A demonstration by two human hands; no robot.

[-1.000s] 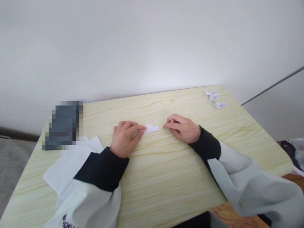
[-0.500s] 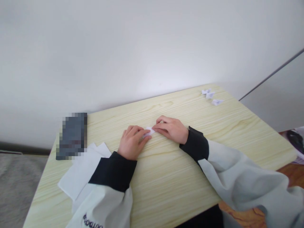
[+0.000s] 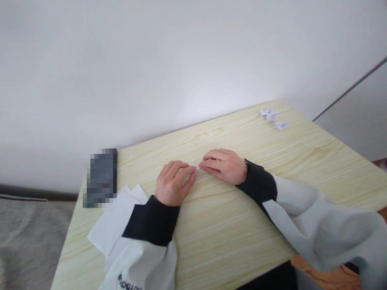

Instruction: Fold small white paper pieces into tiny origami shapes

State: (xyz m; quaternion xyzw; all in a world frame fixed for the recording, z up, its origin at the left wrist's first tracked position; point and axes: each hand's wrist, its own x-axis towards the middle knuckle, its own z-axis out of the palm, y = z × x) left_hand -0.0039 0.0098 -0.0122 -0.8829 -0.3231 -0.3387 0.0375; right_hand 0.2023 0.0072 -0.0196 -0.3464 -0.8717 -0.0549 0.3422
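Between my fingertips, near the middle of the table, is a small folded piece of white paper (image 3: 198, 168), seen almost edge-on and mostly hidden. My left hand (image 3: 173, 183) pinches its left end between thumb and fingers. From the other side, my right hand (image 3: 225, 166) closes thumb and fingers on the right end. The two hands nearly meet, low over the wood-grain tabletop.
White paper sheets (image 3: 116, 223) lie overlapping at the left, partly under my left sleeve. Behind them is a dark, pixelated flat object (image 3: 101, 177). Three small folded white paper pieces (image 3: 281, 125) sit at the far right of the table (image 3: 229, 233). A white wall (image 3: 169, 64) borders the back edge.
The folded paper has turned from showing a flat white face to a thin edge between the fingers. My right fingers have closed further over it. The whole view has shifted slightly.
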